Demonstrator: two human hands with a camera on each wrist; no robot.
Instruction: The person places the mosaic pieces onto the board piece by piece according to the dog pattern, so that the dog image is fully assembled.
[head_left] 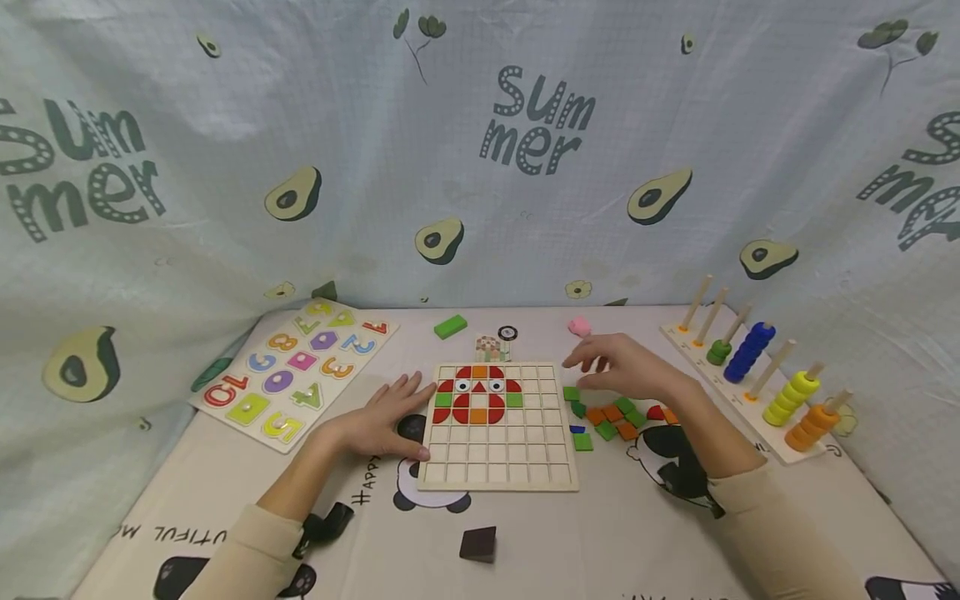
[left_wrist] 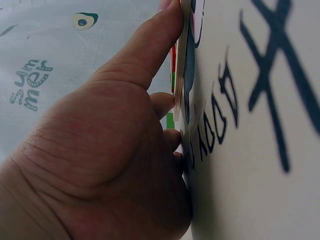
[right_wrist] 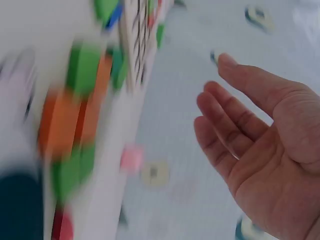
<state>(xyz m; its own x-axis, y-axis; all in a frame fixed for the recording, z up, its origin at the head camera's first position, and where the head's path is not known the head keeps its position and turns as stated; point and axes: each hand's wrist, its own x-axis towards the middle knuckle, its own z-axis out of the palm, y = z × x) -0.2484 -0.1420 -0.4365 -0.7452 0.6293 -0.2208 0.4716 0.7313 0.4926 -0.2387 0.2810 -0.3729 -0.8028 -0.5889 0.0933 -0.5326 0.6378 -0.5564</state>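
A wooden grid board [head_left: 517, 454] lies flat at the middle of the table, with red, orange and green pieces forming a pattern in its upper left squares, two of them showing eyes. My left hand [head_left: 382, 421] rests at the board's left edge, thumb and fingertips against the rim; the left wrist view shows the thumb on the board's edge [left_wrist: 181, 75]. Raised above the board's right side, my right hand [head_left: 626, 365] has loosely bent fingers and nothing in them. Below it lie loose green and orange square tiles [head_left: 625, 430], seen blurred in the right wrist view.
A number puzzle board [head_left: 258, 383] lies at the left. At the right stands a peg rack [head_left: 738, 392] with coloured beads. Behind the grid board are a green block [head_left: 451, 327], a small picture card [head_left: 492, 348] and a pink piece [head_left: 579, 326]. A dark block [head_left: 478, 544] sits in front.
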